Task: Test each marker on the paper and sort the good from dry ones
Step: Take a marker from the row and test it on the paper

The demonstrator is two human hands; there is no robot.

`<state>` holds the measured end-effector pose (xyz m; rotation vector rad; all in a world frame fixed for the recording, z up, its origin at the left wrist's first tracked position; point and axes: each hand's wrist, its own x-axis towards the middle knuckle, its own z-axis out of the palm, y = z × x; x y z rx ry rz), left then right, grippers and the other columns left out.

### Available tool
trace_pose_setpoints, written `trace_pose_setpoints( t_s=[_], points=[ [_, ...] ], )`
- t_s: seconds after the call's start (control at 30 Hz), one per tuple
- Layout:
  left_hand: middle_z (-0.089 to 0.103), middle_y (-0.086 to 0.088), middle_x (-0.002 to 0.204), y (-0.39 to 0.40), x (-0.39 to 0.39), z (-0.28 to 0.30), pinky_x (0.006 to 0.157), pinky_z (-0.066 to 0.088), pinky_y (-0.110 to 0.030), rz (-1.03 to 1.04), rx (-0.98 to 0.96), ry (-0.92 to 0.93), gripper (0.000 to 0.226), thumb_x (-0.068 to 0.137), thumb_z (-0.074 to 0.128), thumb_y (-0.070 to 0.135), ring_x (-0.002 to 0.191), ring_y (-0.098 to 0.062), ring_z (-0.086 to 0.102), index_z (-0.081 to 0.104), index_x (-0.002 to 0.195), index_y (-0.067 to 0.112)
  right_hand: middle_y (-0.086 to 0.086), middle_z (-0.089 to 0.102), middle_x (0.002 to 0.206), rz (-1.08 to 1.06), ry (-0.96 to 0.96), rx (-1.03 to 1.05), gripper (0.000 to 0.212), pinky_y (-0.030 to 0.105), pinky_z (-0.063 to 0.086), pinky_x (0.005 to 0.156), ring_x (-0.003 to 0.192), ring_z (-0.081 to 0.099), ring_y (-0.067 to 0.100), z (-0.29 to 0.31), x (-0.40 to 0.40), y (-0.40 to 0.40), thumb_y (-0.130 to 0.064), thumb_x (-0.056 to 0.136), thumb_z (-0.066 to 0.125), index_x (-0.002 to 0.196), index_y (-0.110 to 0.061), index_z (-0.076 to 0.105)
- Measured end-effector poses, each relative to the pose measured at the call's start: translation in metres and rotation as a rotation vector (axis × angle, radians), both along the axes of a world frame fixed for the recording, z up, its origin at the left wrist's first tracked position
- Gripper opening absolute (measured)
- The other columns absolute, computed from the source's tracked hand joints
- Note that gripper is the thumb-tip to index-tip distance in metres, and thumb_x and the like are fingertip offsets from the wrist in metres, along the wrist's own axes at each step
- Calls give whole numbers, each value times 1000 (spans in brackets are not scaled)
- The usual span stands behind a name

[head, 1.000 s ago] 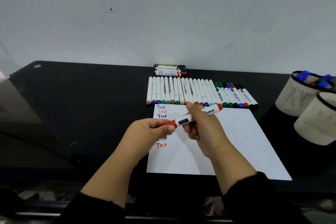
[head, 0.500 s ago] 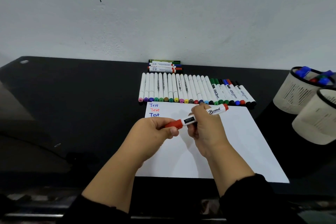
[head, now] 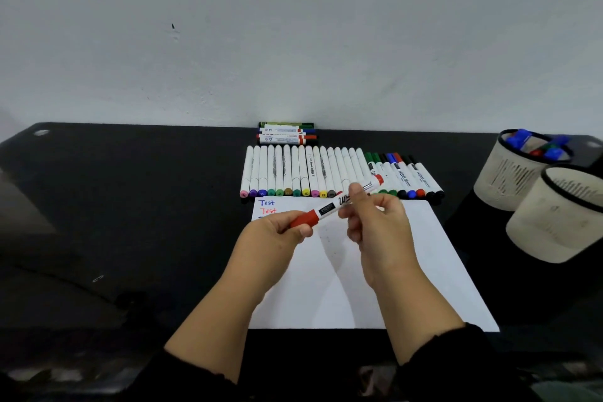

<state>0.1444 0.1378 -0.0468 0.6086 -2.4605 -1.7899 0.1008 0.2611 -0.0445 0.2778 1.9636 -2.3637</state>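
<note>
Marker (head: 336,206) in both hands over the paper (head: 424,271). My left hand (head: 277,232) grips its red cap; my right hand (head: 375,225) pinches the white barrel.

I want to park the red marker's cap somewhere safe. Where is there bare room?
Bare desk left of the paper and marker row; also the paper's lower half. Crowded: the row itself and the right edge by the two cups.
</note>
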Motion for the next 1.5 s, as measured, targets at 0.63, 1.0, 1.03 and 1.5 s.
trace_pose_setpoints(
  t_s=[0.63, 1.0, 1.03, 1.5],
  points=[
    [59, 11, 123, 84, -78, 54, 90, 32, -24, -387, -43, 241, 37, 96, 40, 43, 118, -7, 49, 52, 130, 32, 3, 43, 115, -43, 643, 1379, 26, 25, 37, 68, 86, 45, 16, 56, -58, 120, -12, 89, 56, 115, -11, 52],
    [8, -1, 158, 137, -162, -32, 116, 11, -34, -465, -962, 119, 60, 99, 26, 46, 144, -17, 7, 11, 150, 18, -5, 53, 89, -300, 504, 934, 10, 7, 41, 60, 72, 54, 2, 66, -100, 215, -9, 88, 56, 94, -16, 52],
    [5, -2, 158, 137, -163, -37, 116, 8, -33, -461, -1009, 115, 61, 99, 24, 46, 145, -18, 5, 10, 150, 16, -3, 55, 87, -303, 493, 946, 7, 7, 40, 57, 70, 54, 4, 66, -103, 221, -12, 89, 56, 94, -15, 52],
    [0, -1, 158, 139, -165, -49, 116, 2, -31, -445, -1053, 67, 61, 99, 21, 45, 145, -16, -1, 5, 150, 17, 3, 57, 77, -93, 211, 1156, 10, 24, 37, 52, 64, 50, 13, 83, -141, 240, -19, 87, 51, 89, -11, 56]
  ],
)
